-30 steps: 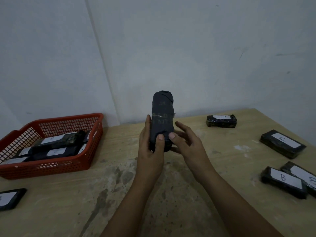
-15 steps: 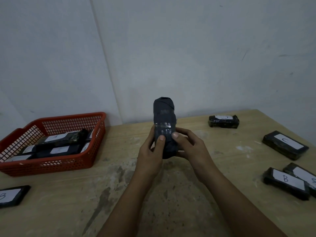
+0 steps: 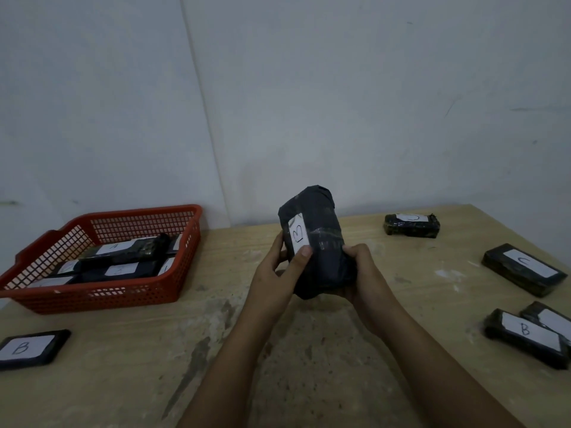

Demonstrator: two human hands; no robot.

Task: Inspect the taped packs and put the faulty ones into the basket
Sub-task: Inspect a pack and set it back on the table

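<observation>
Taped pack (image 3: 321, 242) being held upright over the table (image 3: 123, 366).
It is being grasped by left hand (image 3: 275, 273) and right hand (image 3: 364, 273), label facing the camera.

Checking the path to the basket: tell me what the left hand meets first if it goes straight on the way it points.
The left hand points up and away, already gripping the pack. Beyond that, probably only the wall; depth is unclear.

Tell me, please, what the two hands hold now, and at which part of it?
Both hands hold one taped pack by its lower half: the left hand with its thumb on the white label, the right hand at the right side.
</observation>
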